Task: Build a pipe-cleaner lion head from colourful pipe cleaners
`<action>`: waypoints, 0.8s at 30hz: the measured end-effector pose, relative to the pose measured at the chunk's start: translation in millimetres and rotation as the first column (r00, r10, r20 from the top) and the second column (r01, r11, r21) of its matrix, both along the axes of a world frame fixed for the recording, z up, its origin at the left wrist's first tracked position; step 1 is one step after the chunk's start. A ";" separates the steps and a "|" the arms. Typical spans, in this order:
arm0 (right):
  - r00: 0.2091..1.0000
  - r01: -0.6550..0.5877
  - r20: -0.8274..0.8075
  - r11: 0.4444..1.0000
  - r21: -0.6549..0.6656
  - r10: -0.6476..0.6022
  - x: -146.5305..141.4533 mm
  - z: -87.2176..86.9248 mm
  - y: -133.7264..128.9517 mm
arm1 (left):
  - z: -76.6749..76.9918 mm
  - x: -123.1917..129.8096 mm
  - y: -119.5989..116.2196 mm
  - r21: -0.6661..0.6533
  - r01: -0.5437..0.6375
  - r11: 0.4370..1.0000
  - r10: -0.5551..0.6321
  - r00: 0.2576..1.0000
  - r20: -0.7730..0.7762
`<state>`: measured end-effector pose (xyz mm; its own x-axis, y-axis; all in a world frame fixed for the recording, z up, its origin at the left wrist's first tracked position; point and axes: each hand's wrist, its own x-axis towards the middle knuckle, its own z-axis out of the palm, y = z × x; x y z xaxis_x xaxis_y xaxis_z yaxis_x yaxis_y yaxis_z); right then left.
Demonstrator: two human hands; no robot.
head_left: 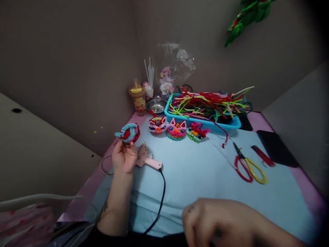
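My left hand (124, 157) is raised at the left of the table, its fingers closed on a round pipe-cleaner ornament (131, 133) with a light blue edge and red, green and pink bands. At the bottom right, my right hand (213, 218) is curled with its fingers bent down. Whatever it may hold is hidden. Close to my left hand lies a pink glue gun (149, 160), its black cord running toward me. Behind it sit three animal-faced pipe-cleaner ornaments: a red one (157, 125), a pink one (177, 130) and a red-and-green one (197, 132).
A blue basket (203, 123) heaped with pipe cleaners (208, 103) stands at the back. Scissors (246, 166), a red cutter (263, 156) and a dark flat object (277, 147) lie to the right. A metal bowl (156, 106) and a lidded cup (138, 101) stand in the back left corner.
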<state>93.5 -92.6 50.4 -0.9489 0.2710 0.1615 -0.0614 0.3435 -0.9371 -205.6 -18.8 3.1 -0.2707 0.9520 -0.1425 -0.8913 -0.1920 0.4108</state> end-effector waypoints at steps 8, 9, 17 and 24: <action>0.845 0.408 0.247 0.871 0.275 -0.474 -90.5 -24.3 65.7 | 9.0 9.1 0.0 -0.089 -0.098 0.991 0.095 0.995 -0.031; 0.771 0.452 0.248 0.779 0.435 -0.586 -104.0 -28.7 67.6 | 10.7 10.1 -0.3 -0.104 -0.117 0.988 0.113 0.993 -0.046; 0.632 0.380 0.342 0.663 0.644 -0.695 -139.8 -60.1 67.3 | 43.8 -1.6 -0.3 -0.026 -0.346 0.938 0.324 0.900 -0.290; 0.513 0.859 -0.031 0.511 0.037 -0.858 -81.4 -55.0 56.7 | 60.0 6.6 22.2 0.158 -0.375 0.913 0.406 0.815 -0.413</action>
<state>12.2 -35.9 -4.6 -0.2563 0.9454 0.2012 0.2783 0.2715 -0.9213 -199.1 3.4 63.1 -0.6408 0.7559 0.1342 -0.4735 -0.5267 0.7059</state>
